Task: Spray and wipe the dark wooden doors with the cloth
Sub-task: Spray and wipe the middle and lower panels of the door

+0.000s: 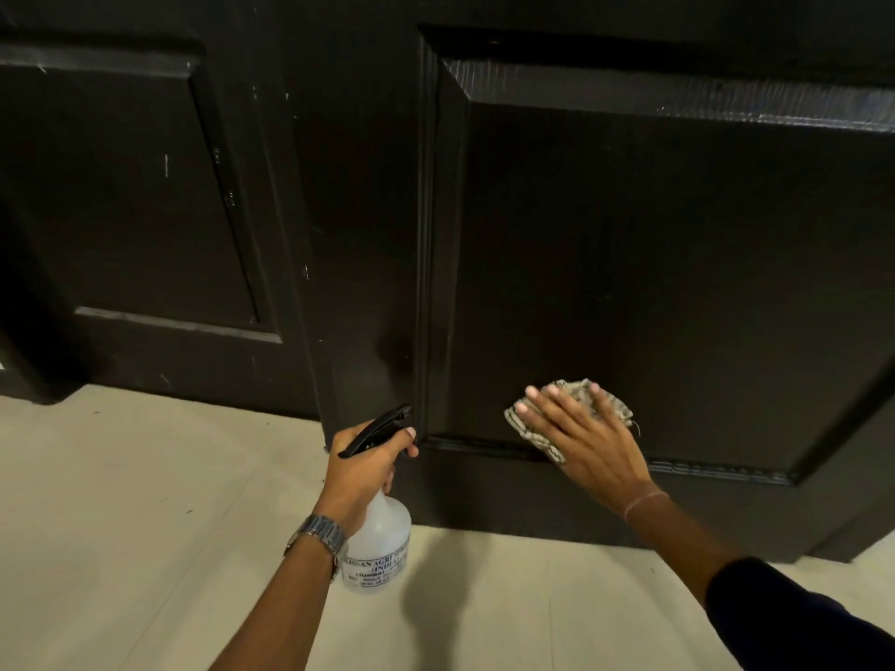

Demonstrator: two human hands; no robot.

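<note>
So the right hand (578, 443) has its fingers spread out flat, pressing a crumpled cloth (571, 418) against the lower part of the right door (678, 259), just above the bottom moulding of the recessed panel. The left hand (361, 469) has its fingers wrapped round the neck of a spray bottle (378, 544), with one fingertip near the black trigger head, nozzle pointing at the seam between the two doors. The left door (131, 201) sits further back and has some pale scuffs on it.

Handling-wise: the cloth looks thin and floppy, so I'd guess it bunches up and slides out from under the palm unless you keep flat, even pressure across it, like this open-hand press does. It probably weighs next to nothing. The bottle is translucent plastic with a printed label, and I can't tell how full it is, so weight is a guess; the neck under the trigger is the sensible place to hold it. The grooves in the moulding will likely need a fingertip pushed in through the cloth.

There's a watch (319, 532) on the left wrist, and the floor (145, 525) is pale.
</note>
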